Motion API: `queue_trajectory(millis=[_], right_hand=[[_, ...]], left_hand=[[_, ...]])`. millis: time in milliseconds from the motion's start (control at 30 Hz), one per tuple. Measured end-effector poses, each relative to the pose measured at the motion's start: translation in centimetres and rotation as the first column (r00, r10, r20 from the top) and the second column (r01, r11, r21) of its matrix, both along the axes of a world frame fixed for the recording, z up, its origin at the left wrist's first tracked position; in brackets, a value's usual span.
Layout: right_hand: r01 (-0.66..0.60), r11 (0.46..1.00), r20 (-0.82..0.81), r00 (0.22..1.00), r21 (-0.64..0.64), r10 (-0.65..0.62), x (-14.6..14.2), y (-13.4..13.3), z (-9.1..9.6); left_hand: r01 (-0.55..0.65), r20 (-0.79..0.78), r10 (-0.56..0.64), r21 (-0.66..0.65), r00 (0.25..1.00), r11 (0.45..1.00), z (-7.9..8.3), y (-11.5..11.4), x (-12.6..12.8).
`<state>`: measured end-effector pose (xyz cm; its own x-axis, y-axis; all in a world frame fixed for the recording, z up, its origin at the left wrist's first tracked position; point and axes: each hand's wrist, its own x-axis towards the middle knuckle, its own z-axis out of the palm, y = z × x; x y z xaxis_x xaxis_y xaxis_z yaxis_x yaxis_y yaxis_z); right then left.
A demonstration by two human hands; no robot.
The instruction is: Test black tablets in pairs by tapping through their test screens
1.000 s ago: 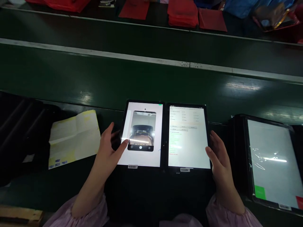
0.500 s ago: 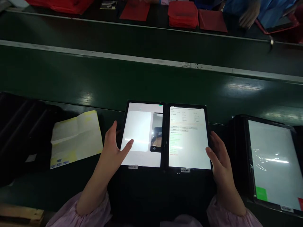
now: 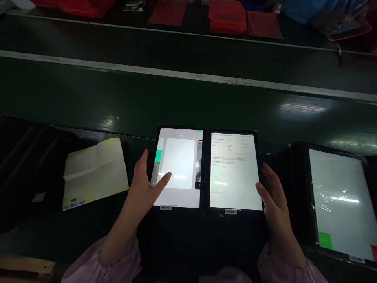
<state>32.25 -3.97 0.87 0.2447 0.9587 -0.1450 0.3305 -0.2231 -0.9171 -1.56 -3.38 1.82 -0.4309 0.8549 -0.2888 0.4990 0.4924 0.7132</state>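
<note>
Item, left grip (image 3: 141, 182): mine, open, thumb spread over the screen of the left tablet (image 3: 184, 196) and the fingers at its outer edge; whether the thumb touches the glass, I cannot tell. Item, right grip (image 3: 275, 200): half curled, thumb tip at the right tablet's outer edge (image 3: 235, 181), fingers just beside it — whether it clamps there, I cannot tell. Both tablets lie flat and upright to my view, side by side before me, a dark seam between them. Left screen: pale, one white card in the middle, a green block at the left, a slice of a darker card at the right. Right screen: tick boxes, grey buttons, small green lines and one red. A barcode label (image 3: 165, 208) sits at the left tablet's lower edge, another at the right's. Left of my hands, a creased paper (image 3: 96, 173) with yellow edges; far right, another tablet (image 3: 338, 188), pale-screened, with green and red corners. Beyond the green worktop (image 3: 176, 106), a red stack (image 3: 226, 17); at upper right, a co-worker's hand (image 3: 326, 23), blurred.
</note>
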Motion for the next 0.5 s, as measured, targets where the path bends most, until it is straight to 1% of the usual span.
queue_trajectory(millis=[100,200,267,333,367,433,500], right_hand=[[0.021,1.0,-0.011,1.0,-0.002,-0.021,-0.3,0.0,0.3],[0.135,0.99,-0.013,0.991,0.03,-0.135,-0.6,0.1,0.7],[0.242,0.964,0.04,0.968,0.107,-0.248,-0.7,0.2,0.9],[0.31,0.923,0.111,0.933,0.228,-0.341,-0.8,0.3,0.9],[0.316,0.903,0.139,0.92,0.291,-0.367,-0.8,0.4,0.9],[0.284,0.869,0.17,0.91,0.404,-0.377,-0.8,0.4,0.8],[0.232,0.845,0.195,0.912,0.481,-0.361,-0.9,0.5,0.7]], left_hand=[[0.008,-0.025,-0.008,-0.028,1.0,1.0,-0.1,0.2,0.1],[-0.006,0.024,0.006,-0.006,1.0,1.0,-0.5,0.2,-0.4],[-0.032,0.123,0.03,0.016,0.992,0.999,-0.8,0.3,-0.9],[-0.102,0.208,0.091,0.045,0.974,0.994,-1.1,0.5,-1.3],[-0.141,0.232,0.125,0.055,0.965,0.988,-1.1,0.6,-1.4],[-0.195,0.243,0.173,0.071,0.955,0.978,-1.1,0.7,-1.4],[-0.208,0.244,0.184,0.078,0.952,0.975,-1.0,0.8,-1.3]])
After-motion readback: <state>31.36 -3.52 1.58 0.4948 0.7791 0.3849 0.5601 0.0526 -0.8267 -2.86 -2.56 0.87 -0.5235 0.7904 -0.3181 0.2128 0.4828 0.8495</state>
